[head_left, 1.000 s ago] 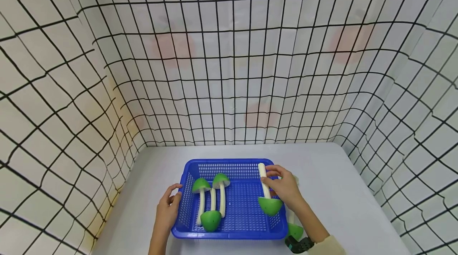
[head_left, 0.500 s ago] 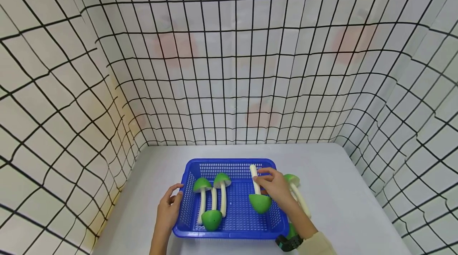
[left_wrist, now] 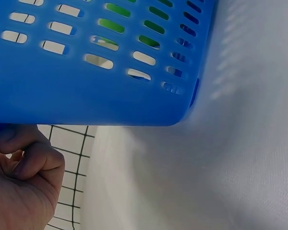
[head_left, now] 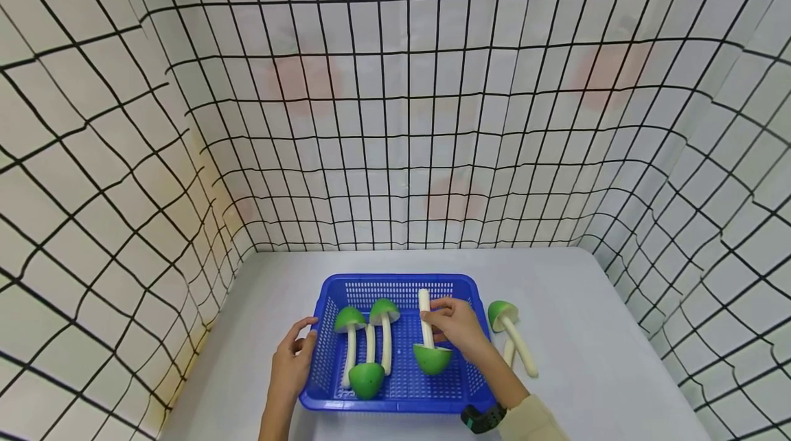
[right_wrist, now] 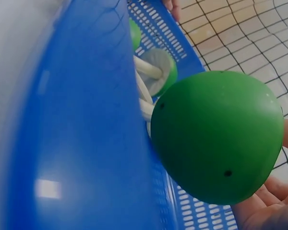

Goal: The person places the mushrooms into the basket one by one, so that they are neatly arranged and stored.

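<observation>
Right hand (head_left: pixel 457 325) pinches green-capped mushroom (head_left: pixel 432 360) by its stem | beneath: blue basket (head_left: pixel 395 406), rim held by left hand (head_left: pixel 293 360) | I judge the risk: too loose a pinch could tip the cap toward three mushrooms (head_left: pixel 366 380) left of the hand.
</observation>
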`<state>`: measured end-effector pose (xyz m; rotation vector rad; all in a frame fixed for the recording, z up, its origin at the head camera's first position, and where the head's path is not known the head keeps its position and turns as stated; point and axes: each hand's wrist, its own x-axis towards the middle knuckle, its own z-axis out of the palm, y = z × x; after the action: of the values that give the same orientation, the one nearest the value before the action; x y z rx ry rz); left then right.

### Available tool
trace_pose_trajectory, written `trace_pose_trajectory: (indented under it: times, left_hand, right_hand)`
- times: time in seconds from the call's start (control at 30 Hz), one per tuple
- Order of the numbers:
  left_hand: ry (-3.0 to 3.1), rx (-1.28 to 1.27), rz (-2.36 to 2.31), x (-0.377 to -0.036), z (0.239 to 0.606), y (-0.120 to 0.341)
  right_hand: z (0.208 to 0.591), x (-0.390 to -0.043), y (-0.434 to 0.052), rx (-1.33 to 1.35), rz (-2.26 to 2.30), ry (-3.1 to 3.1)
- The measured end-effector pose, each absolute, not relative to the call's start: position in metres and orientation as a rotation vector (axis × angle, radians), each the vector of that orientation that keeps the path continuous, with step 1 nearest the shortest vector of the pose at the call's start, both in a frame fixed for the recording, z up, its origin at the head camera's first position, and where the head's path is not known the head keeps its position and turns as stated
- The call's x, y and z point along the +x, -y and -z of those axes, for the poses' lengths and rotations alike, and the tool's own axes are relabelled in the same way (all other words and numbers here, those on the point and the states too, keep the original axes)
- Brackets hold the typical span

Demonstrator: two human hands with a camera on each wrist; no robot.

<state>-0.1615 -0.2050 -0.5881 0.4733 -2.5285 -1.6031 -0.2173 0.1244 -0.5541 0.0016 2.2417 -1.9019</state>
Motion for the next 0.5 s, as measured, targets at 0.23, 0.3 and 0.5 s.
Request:
trace_pose_trajectory:
  times: [0.23, 0.3, 0.5]
  left_hand:
    - [2.535, 0.423, 1.579, -0.16, 0.587, 0.206]
    - [2.53, 0.424, 1.583, -0.16, 0.587, 0.205]
    - [2.529, 0.426, 1.585, -0.159, 0.587, 0.206]
  right_hand:
    - [0.557, -0.219, -0.115, -0.02, 1.873, -2.246]
    - [0.557, -0.22, -0.113, -0.021, 1.87, -2.241]
    - [0.561, -0.221, -0.11, -0.015, 1.838, -2.218]
